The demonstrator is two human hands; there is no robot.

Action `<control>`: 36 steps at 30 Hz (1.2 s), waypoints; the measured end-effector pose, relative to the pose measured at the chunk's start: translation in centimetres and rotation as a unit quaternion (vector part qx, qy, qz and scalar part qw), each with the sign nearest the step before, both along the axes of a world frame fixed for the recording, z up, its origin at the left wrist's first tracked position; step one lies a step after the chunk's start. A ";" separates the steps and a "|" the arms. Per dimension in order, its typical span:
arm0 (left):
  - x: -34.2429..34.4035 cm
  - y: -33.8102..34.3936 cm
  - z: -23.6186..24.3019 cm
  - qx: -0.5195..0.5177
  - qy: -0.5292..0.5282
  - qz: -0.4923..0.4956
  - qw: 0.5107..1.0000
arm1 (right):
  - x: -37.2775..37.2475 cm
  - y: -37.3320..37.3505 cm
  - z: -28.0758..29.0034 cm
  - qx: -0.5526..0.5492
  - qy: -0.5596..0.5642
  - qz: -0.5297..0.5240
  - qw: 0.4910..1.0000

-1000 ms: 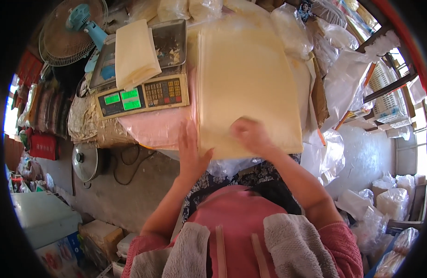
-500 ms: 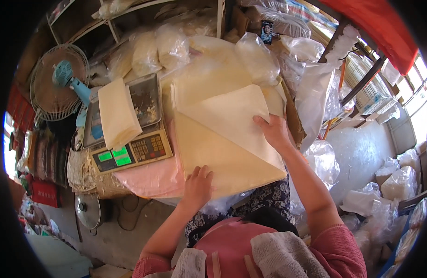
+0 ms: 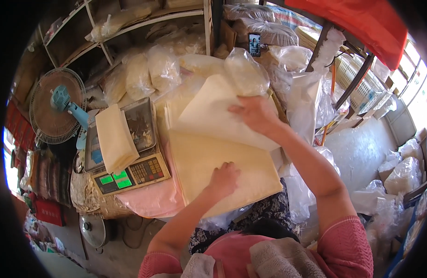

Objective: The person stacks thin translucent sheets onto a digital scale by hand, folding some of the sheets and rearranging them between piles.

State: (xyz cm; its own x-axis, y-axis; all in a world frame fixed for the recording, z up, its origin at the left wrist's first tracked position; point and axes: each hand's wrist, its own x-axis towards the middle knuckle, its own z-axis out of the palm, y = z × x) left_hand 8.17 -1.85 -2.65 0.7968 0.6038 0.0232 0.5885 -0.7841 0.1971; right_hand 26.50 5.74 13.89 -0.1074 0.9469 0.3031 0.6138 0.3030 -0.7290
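Note:
A stack of thin cream sheets (image 3: 222, 185) lies on the work surface in front of me. Across its upper part a paler sheet (image 3: 199, 111) is turned diagonally. My right hand (image 3: 255, 113) rests over this paler sheet with fingers extended, slightly blurred. Lower down, my left hand (image 3: 226, 178) sits on the stack with curled fingers; I cannot make out anything in them. Left of the stack, a digital scale (image 3: 144, 171) carries a folded bundle of cream sheets (image 3: 112, 136). Pink wrapping material (image 3: 148, 204) shows beneath the scale and stack.
A fan (image 3: 60, 102) stands at the left, near a lidded pan (image 3: 93, 231). Plastic bags (image 3: 162, 74) crowd the back below shelving (image 3: 153, 18). An upright phone (image 3: 254, 44) sits behind them. A basket (image 3: 357, 81) and bagged bundles (image 3: 401, 176) are at the right.
The pale sheet has been turned up diagonally over the stack. My right hand has moved up and leftward with it. My left hand has moved inward onto the stack and curled. The view has shifted.

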 end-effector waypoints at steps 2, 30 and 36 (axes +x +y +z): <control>-1.1 4.0 -0.7 -0.110 -0.118 0.167 0.973 | -1.6 -0.5 0.6 0.055 -0.103 0.023 0.993; -6.5 -0.9 3.5 -0.175 -0.678 0.189 0.688 | -0.1 -17.4 -1.5 0.236 -0.312 0.167 0.905; -11.9 -4.2 0.7 -0.019 -0.250 0.033 0.968 | 5.6 -17.8 -11.8 -0.007 -0.455 0.148 0.878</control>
State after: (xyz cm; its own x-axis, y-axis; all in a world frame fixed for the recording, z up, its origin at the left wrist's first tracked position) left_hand -3.74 -6.09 -1.96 0.6519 0.6604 0.3727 0.4602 -0.7352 0.4977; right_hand 32.07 -12.11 2.09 -0.5418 0.8392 -0.0479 0.8395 0.5430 0.0180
